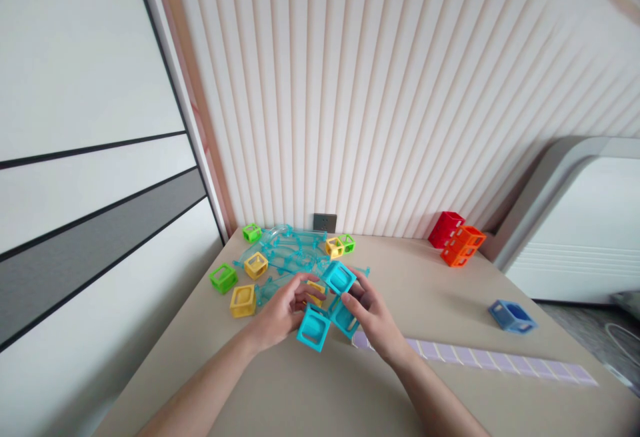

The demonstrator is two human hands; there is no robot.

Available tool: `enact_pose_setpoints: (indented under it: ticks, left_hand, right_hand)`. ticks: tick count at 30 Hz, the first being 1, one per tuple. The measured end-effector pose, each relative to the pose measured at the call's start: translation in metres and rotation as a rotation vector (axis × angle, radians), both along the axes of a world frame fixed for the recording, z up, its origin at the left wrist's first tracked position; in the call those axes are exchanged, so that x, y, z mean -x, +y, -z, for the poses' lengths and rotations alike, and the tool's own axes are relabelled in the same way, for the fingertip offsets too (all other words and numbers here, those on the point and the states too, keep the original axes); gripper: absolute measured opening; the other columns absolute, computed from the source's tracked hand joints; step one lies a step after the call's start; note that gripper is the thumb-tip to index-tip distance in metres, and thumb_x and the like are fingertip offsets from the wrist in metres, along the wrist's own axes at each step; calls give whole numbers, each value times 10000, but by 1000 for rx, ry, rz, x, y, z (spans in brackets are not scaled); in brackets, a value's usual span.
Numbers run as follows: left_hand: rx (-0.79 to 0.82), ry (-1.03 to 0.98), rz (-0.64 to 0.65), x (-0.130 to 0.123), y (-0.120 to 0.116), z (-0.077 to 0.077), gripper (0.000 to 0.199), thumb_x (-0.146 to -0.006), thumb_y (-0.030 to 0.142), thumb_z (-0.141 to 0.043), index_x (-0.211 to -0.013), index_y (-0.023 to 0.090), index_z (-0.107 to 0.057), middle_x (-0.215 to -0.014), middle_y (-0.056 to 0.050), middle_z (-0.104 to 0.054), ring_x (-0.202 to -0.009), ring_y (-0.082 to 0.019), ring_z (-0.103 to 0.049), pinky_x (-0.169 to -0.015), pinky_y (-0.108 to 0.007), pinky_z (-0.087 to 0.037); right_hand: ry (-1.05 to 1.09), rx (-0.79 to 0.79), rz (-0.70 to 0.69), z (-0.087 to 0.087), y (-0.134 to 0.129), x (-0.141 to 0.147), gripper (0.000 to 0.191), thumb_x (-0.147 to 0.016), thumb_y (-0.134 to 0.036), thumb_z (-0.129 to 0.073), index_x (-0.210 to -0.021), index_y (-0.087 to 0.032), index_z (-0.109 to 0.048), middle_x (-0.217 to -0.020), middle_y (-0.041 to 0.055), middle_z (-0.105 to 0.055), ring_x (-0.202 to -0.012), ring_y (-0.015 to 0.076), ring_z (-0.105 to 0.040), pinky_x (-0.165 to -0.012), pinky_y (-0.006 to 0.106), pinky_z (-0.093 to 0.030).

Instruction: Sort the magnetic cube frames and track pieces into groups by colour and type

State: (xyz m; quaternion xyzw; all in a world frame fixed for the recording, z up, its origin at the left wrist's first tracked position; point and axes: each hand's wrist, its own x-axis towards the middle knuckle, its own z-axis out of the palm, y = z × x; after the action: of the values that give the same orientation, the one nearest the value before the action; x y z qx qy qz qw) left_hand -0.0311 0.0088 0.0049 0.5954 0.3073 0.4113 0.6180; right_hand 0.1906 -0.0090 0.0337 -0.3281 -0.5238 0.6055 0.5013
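Above the middle of the table, my left hand point(285, 307) curls its fingers behind a turquoise hollow block point(313, 327). Two more turquoise blocks, an upper one point(340, 278) and a lower one point(343, 317), are gripped by my right hand point(370, 310), its thumb on their near side. All three blocks sit close together at the corners; whether they are joined, I cannot tell. Part of a yellow block point(316, 292) shows behind my left fingers. Clear turquoise track pieces point(290, 250) lie in a heap behind my hands.
Yellow blocks point(243, 301) and green blocks point(223, 278) lie around the track pieces at the left. Red blocks point(446, 229) and orange blocks point(463, 246) stand at the back right. A blue block point(513, 317) and a long lilac strip point(480, 357) lie on the right side.
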Motion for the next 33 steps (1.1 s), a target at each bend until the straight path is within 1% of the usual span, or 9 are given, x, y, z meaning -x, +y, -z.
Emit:
enact_pose_setpoints:
  ticks: [4,7,11,15,20,26,33]
  left_hand:
    - [-45,41,26,1,-2,-1,679,-833,212,-774,-1422,272,-440,-1180,-109,-684,-1030,-232,-678,-874,-349,-542]
    - [-76,93,29,0,-3,-3,687,-849,184,-739,-1457,276,-434,-1171,-102,-691,-1053,-237,-675,-911,-360,-540]
    - [-93,147,25,0,-3,-4,635,-847,161,-721,-1426,254,-480,-1139,-92,-703,-1061,-239,-678,-909,-346,-545]
    - [-81,135,30,-1,-3,-4,563,-843,171,-719,-1361,233,-506,-1115,-82,-708,-1055,-240,-683,-902,-348,-548]
    - [-55,130,32,-2,-5,-7,521,-825,191,-741,-1291,223,-512,-1087,-80,-709,-1024,-239,-688,-899,-363,-541]
    - [-65,127,57,-2,-7,-9,473,-834,213,-740,-1252,214,-518,-1065,-86,-707,-951,-218,-687,-838,-335,-540]
    - [-80,146,80,-1,-7,-6,487,-841,215,-734,-1279,222,-524,-1071,-81,-695,-929,-205,-678,-832,-328,-542]
  right_hand:
    - [-30,-15,22,4,0,-1,553,-864,-517,-725,-1331,-280,-548,-1212,91,-714,-1072,275,-677,-933,426,-543]
    - [-66,-38,38,8,-1,-1,544,-876,-505,-714,-1341,-278,-546,-1225,91,-707,-1105,279,-667,-944,425,-541]
    - [-124,-62,61,13,0,-1,574,-895,-504,-690,-1385,-255,-526,-1184,100,-715,-1074,281,-677,-918,418,-551]
    - [-174,-80,73,12,0,-1,646,-896,-530,-675,-1438,-224,-499,-1121,109,-728,-1018,278,-690,-881,412,-559]
    - [-194,-70,65,7,-2,-2,648,-901,-523,-673,-1447,-220,-499,-1131,111,-724,-1009,274,-691,-864,400,-560]
    - [-168,-76,24,9,-2,-3,604,-909,-489,-678,-1434,-239,-514,-1158,102,-702,-1007,267,-682,-865,392,-555]
    - [-196,-80,-4,3,-3,-3,637,-905,-506,-677,-1464,-258,-500,-1191,93,-712,-1047,275,-680,-910,415,-544]
